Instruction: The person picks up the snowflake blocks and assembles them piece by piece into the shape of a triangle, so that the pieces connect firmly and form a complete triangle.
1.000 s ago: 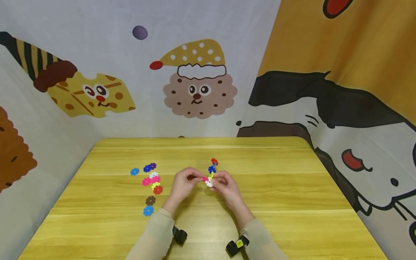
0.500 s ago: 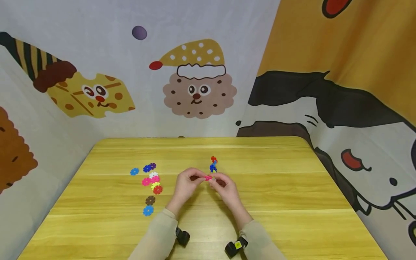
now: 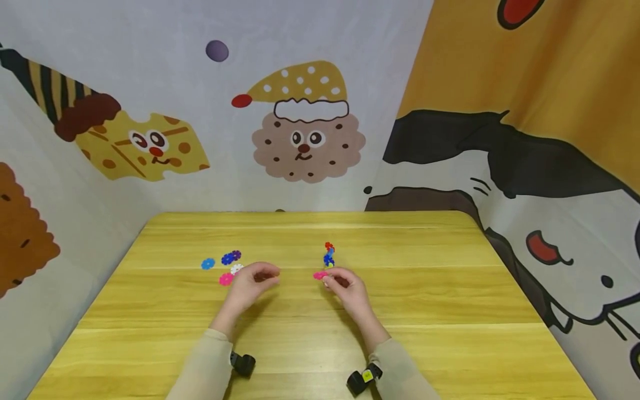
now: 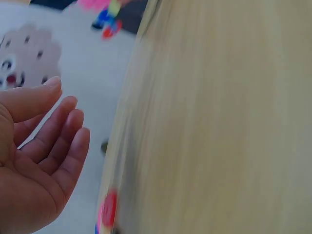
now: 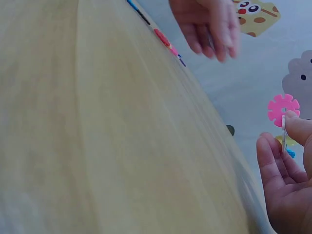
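My right hand (image 3: pixel 351 290) pinches a joined chain of plastic flower-shaped discs (image 3: pixel 328 259) between thumb and fingers. A pink disc (image 5: pixel 277 109) sits at the near end, slotted onto a white disc (image 5: pixel 284 127) under the thumb. Yellow, blue and red discs continue the chain away from the hand. To the left, my left hand (image 3: pixel 249 288) is in the air over the table with nothing between its loosely bent fingers. It is near the loose discs, among them a pink one (image 3: pixel 226 279) and a white one (image 3: pixel 237 269); the hand and forearm hide several others.
Farther left on the wooden table (image 3: pixel 430 278) lie a light blue disc (image 3: pixel 208 264), a dark blue disc (image 3: pixel 227 259) and a purple disc (image 3: pixel 236 255). A printed cartoon curtain (image 3: pixel 165 66) stands behind the table's far edge.
My left hand has let go of the pink disc and moved left, over the loose discs. The pink disc now stays on the chain in my right hand, which has barely moved.
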Available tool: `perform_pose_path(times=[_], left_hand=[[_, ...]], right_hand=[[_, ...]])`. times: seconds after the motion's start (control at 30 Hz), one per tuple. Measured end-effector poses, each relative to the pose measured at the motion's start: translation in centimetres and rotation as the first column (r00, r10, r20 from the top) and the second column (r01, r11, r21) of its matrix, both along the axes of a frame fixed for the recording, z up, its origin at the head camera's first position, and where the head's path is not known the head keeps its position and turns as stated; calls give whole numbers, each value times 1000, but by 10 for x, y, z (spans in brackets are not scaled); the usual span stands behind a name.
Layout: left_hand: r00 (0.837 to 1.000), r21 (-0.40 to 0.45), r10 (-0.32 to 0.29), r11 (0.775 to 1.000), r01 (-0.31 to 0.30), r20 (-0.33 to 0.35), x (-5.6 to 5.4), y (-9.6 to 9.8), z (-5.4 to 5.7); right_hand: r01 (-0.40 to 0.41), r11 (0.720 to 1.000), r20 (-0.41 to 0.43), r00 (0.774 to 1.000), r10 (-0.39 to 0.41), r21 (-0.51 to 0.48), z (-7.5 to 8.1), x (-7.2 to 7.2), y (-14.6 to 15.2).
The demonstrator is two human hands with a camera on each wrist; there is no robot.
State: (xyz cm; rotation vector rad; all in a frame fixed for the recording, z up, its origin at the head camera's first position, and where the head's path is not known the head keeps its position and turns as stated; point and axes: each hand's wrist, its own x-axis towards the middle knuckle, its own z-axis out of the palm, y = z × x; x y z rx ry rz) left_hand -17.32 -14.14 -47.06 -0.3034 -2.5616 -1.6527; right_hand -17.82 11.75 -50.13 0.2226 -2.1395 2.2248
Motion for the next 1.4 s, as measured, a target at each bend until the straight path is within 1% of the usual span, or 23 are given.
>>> perform_pose_path(times=[0.13, 0.23, 0.37, 0.5, 0.6, 0.73, 0.83, 0.93, 1.1, 1.2, 1.3, 1.4], left_hand=[[997, -14, 76, 997, -75, 35, 1, -35, -1], [989, -42, 126, 991, -124, 75, 2, -57, -1], [980, -75, 166, 985, -158, 113, 4, -81, 0], [975, -96, 187, 980, -176, 122, 5, -95, -3], [973, -145, 193, 974, -174, 128, 4, -101, -7], [974, -188, 173, 972, -143, 150, 4, -106, -12], [973, -182, 161, 975, -130, 164, 3, -108, -15], [975, -184, 153, 975, -123, 162, 1, -109, -17], [980, -236, 152, 965, -118, 132, -2, -109, -21], [980, -258, 160, 958, -125, 121, -4, -109, -23], [978, -266, 169, 955, -132, 123, -4, -109, -24], [976, -275, 177, 952, -138, 124, -4, -108, -25]], right_hand=[[-24, 1000, -6, 1000, 24, 13, 14, 6, 1], [-34, 999, -26, 999, 34, 28, 23, 12, 1], [-41, 998, -37, 998, 43, 38, 22, 12, 1], [-42, 999, -18, 999, 42, 18, 8, 5, 1], [-34, 999, -6, 999, 34, 0, -3, 0, 2], [-24, 1000, -29, 999, 24, 11, -8, -1, 2], [-22, 1000, -55, 998, 23, 20, -8, -1, 2], [-25, 1000, -67, 997, 26, 18, -8, 0, 2], [-29, 999, -72, 997, 30, 16, -9, 0, 3], [-32, 999, -77, 996, 33, 10, -9, -1, 3], [-33, 999, -67, 997, 33, -2, -8, -1, 3], [-29, 1000, -39, 999, 28, -8, -5, 0, 2]])
